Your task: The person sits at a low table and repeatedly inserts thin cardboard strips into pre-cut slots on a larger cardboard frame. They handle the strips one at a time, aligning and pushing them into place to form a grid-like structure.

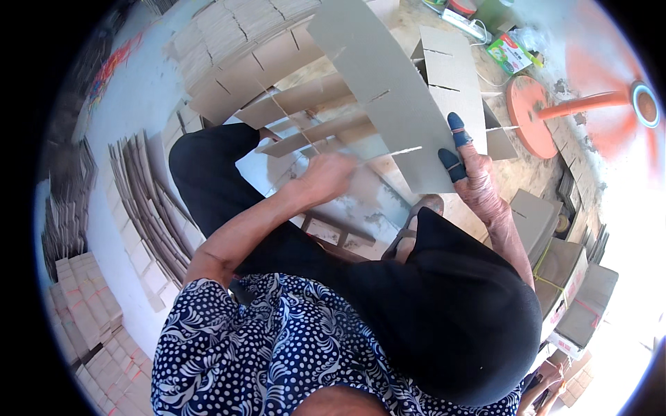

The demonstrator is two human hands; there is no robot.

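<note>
My right hand (479,177), with dark blue finger covers on two digits, grips the right edge of a long grey-brown cardboard divider strip (388,104) with slots cut into it. The strip stands tilted in front of me. My left hand (326,178) is curled closed and slightly blurred, near the strip's lower left edge. A thin pale edge runs from its fingers toward a slot; what it holds is not clear. Just beyond that hand, crossed cardboard strips form a grid (305,132). Another slotted cardboard piece (451,69) stands behind the right hand.
Stacked cardboard sheets (236,41) lie at the far left, with a row of upright sheets (149,201) by my left leg. An orange fan (534,118) stands at the right. Tied cardboard boxes (558,277) sit beside my right knee. A power strip (465,24) lies far back.
</note>
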